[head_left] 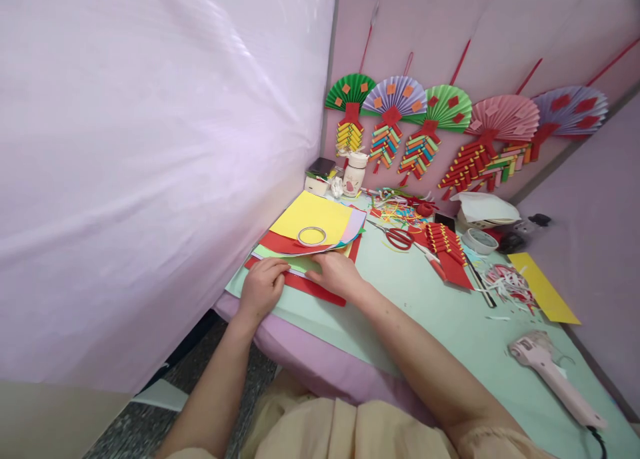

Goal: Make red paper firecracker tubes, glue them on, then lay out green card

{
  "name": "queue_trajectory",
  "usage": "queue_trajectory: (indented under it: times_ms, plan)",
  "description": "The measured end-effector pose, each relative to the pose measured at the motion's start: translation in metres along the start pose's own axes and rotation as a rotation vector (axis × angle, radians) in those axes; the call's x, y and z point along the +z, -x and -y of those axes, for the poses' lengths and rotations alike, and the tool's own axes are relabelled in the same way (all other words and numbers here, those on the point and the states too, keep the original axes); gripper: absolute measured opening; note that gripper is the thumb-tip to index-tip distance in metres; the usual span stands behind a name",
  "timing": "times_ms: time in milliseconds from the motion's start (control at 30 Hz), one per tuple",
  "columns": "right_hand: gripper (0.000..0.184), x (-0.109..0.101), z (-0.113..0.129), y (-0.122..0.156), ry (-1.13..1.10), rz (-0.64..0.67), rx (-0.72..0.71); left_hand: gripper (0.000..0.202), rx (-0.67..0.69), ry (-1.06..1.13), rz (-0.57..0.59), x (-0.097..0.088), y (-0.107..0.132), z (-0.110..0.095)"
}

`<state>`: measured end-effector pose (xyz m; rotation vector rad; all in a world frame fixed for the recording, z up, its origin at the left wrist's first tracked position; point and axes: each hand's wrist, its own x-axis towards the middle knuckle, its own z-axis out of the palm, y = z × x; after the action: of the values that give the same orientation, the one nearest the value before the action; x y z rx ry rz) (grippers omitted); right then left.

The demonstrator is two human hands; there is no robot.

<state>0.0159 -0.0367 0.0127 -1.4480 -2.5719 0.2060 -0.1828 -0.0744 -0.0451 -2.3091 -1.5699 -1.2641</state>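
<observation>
A stack of coloured paper (313, 210) lies at the left end of the table, with yellow on top and red, light green and lilac sheets under it. A roll of tape (311, 236) rests flat on the yellow and red sheets. My left hand (263, 287) is at the stack's near left edge, its bent fingers closed on the light green paper. Beside it, my right hand (337, 274) has its fingers at the near edge, under the raised red upper sheets, and grips paper there. Below both hands, a red sheet (320, 292) sticks out from the bottom.
Right of the stack lie red-handled scissors (399, 237), a red firecracker paper piece (447, 249), paper scraps (510, 285), another tape roll (479, 241) and a pink glue gun (555, 375). A white bottle (355, 174) stands behind. Paper fans (397, 97) hang on the wall.
</observation>
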Motion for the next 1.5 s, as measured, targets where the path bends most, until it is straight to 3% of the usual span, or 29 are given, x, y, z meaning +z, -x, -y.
queue_trajectory:
  times_ms: [233,400,600,733,833,1000,1067,1200,1500]
  plan:
    - [0.021,0.009,0.011,-0.001,0.194,0.037,-0.032,0.024,-0.032,-0.049,0.062,-0.001,-0.001,-0.001]
    - [0.025,0.009,0.014,-0.005,0.274,-0.002,-0.106,0.024,-0.031,-0.038,0.03,-0.001,0.0,-0.001]
    - [0.025,-0.013,-0.001,-0.019,0.148,-0.118,0.036,0.028,-0.002,-0.044,0.073,-0.001,0.0,-0.002]
    - [0.026,-0.022,-0.008,-0.023,0.0,-0.124,0.034,0.029,-0.036,-0.014,0.094,-0.002,-0.002,-0.004]
    - [0.025,-0.021,-0.012,-0.023,-0.101,-0.124,0.045,0.024,-0.173,0.142,0.077,-0.002,-0.007,-0.007]
    - [0.023,-0.015,-0.017,-0.026,-0.309,-0.085,0.088,0.015,-0.868,0.866,0.052,0.004,-0.027,-0.024]
    - [0.022,-0.012,-0.018,-0.027,-0.359,-0.082,0.118,0.011,-1.013,1.13,0.116,0.008,-0.034,-0.031]
    - [0.023,-0.01,-0.018,-0.028,-0.376,-0.07,0.135,0.009,-1.045,1.303,0.121,0.016,-0.038,-0.035]
    - [0.03,-0.017,-0.011,-0.027,-0.172,-0.031,0.119,0.01,-1.031,1.322,0.114,0.018,-0.035,-0.029]
